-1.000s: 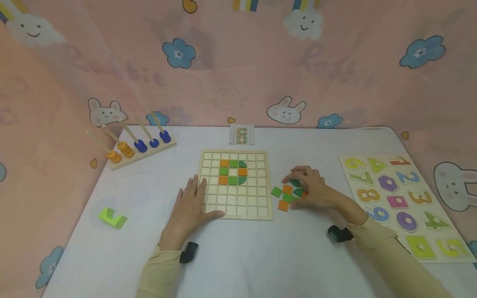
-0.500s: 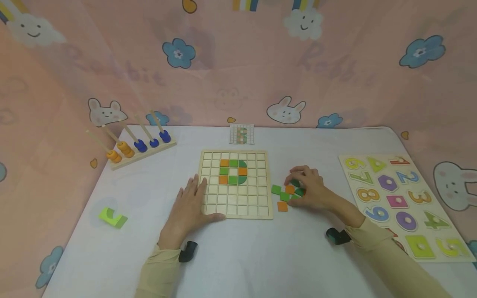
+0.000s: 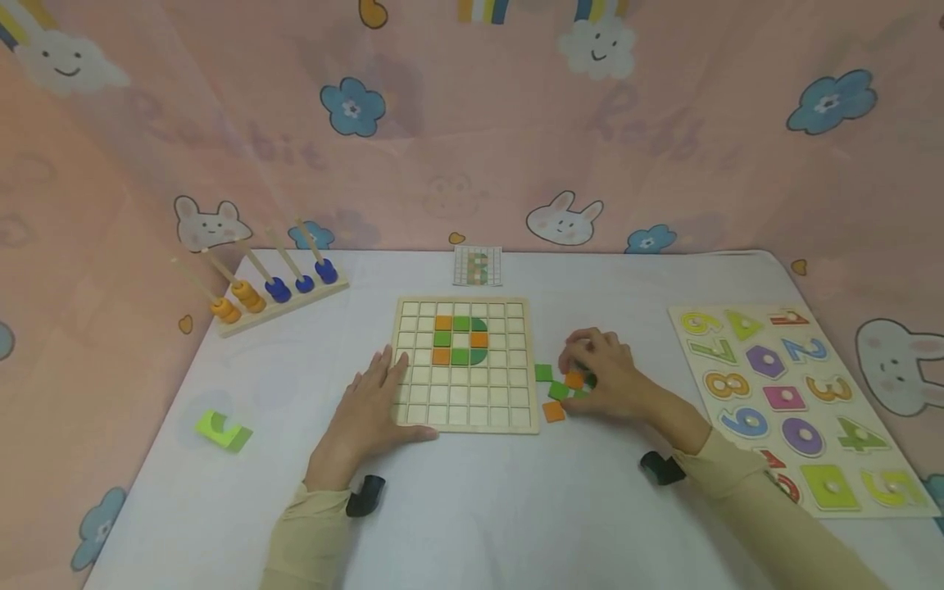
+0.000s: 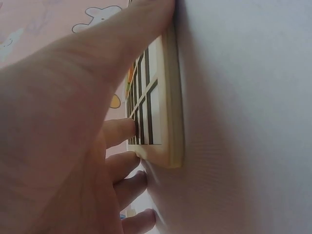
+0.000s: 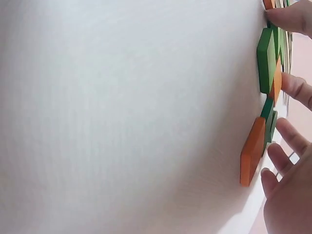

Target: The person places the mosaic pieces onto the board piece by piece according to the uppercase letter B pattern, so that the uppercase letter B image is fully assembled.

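My left hand lies with spread fingers along the left side of a wooden grid board, its thumb at the front edge. Set into the grid is a ring of orange, green and rounded dark green tiles. Just right of the board, my right hand arches over a small heap of loose tiles. In the right wrist view its index finger touches an orange tile, and its thumb is right at the tiles further up. An orange tile lies nearest that camera. The palm covers part of the heap.
A card with a coloured grid pattern lies behind the board. At back left stands a bead rack; a light green arch block lies at left. A number-and-shape puzzle board is on the right, partly under the right sleeve.
My right hand has shifted slightly left, and the loose tiles have slid closer to the board and bunched up. My left hand and the board have hardly moved.
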`<state>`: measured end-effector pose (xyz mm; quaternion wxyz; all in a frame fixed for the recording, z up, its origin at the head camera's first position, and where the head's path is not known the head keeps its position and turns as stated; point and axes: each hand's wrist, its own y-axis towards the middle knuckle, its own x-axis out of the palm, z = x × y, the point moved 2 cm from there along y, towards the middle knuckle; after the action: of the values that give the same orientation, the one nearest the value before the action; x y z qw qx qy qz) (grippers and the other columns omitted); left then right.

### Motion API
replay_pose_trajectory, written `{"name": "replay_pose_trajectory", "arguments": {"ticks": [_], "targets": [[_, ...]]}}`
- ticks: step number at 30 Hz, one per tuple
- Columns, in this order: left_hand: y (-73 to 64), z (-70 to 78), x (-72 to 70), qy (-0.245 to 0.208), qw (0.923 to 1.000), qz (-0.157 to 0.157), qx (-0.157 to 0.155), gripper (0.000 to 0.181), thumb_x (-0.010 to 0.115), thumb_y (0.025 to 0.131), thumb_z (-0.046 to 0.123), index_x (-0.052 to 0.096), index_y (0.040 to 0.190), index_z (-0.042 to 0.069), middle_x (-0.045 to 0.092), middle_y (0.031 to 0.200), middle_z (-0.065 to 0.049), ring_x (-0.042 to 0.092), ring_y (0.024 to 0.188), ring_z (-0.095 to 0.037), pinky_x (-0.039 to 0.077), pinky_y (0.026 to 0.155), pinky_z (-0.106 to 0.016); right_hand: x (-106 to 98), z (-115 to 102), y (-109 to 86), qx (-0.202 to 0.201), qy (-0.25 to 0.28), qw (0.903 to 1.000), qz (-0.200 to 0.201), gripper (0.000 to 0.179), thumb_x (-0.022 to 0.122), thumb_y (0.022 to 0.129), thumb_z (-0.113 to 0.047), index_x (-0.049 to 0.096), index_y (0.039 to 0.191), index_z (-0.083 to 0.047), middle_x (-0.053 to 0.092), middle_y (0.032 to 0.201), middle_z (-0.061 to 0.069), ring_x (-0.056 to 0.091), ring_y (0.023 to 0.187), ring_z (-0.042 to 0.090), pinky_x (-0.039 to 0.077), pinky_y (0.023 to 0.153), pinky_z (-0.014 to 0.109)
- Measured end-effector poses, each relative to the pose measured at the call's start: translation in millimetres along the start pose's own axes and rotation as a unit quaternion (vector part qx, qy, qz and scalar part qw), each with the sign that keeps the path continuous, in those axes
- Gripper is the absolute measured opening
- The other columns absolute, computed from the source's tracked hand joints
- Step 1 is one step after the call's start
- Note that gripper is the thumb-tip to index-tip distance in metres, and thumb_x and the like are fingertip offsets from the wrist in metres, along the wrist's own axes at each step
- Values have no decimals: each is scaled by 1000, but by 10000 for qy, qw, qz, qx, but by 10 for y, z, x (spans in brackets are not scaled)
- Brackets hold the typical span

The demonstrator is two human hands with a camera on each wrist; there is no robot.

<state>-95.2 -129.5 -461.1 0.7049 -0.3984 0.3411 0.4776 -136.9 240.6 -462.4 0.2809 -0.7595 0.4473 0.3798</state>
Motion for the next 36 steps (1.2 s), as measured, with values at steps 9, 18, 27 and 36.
{"name": "replay_pose_trajectory", "arguments": {"ticks": [9,18,27,36], "targets": [[-10,18,-10,-39,10000,40,-15,126,91,76,58,23,170,8,8,179,-18,9,167,-38,17,133,-61,41,-51,42,-125,96,9998,143,25,87,80,-21,65,92,-24,52,145,15,40,127,39,30,96,54],[-15,25,-14,-2,10000,87,-39,126,92,76,57,24,169,8,10,179,-18,11,167,-38,17,134,-61,16,-111,90,-173,12,9997,191,19,89,78,-19,72,86,-21,62,136,13,47,122,34,34,97,50],[-5,19,-4,37,10000,77,-5,126,91,76,58,24,169,8,10,179,-18,10,166,-38,17,133,-61,13,-156,98,-278,36,9994,191,24,92,77,-16,70,86,-19,69,119,7,50,111,28,35,93,45],[-21,18,-13,59,9999,98,36,126,92,76,56,23,169,7,10,179,-19,11,166,-39,16,134,-61,4,-253,136,-7,748,9971,120,14,81,93,-8,71,101,-13,68,92,0,57,87,18,51,76,28]]}}
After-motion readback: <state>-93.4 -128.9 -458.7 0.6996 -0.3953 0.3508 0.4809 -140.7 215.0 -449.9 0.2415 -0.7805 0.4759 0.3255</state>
